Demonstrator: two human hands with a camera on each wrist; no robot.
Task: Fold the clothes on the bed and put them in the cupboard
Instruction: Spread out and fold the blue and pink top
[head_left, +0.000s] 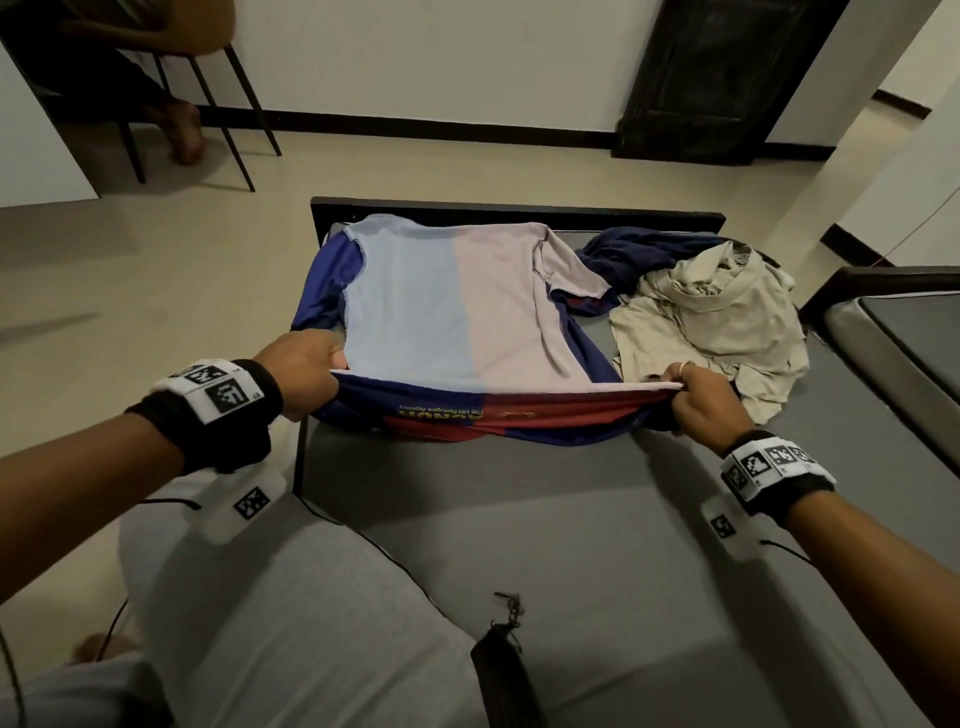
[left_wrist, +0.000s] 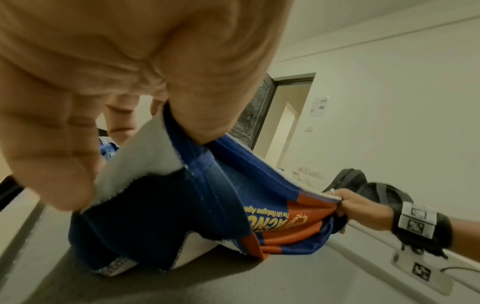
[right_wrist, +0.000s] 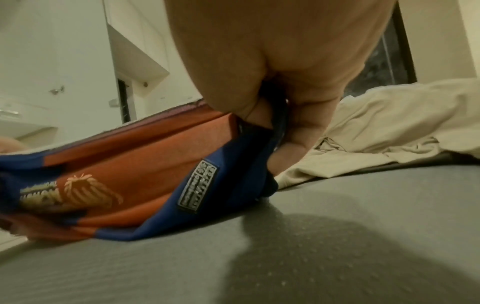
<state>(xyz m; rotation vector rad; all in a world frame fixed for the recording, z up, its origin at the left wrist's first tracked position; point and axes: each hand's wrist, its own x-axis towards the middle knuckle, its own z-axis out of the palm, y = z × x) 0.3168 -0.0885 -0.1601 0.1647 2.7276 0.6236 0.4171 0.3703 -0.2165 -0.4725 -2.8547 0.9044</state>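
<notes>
I have my left hand (head_left: 306, 374) and right hand (head_left: 698, 397) each clenched on a hem corner of the inside-out blue-and-red jersey (head_left: 457, 306), spread on the grey bed (head_left: 571, 519); a crumpled beige garment (head_left: 711, 322) lies at its 3 o'clock.

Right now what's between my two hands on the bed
The near hem of the jersey, pulled taut from the left hand to the right hand. The head view shows it; both hands pinch its corners, with the beige garment lying just beyond the right.
</notes>
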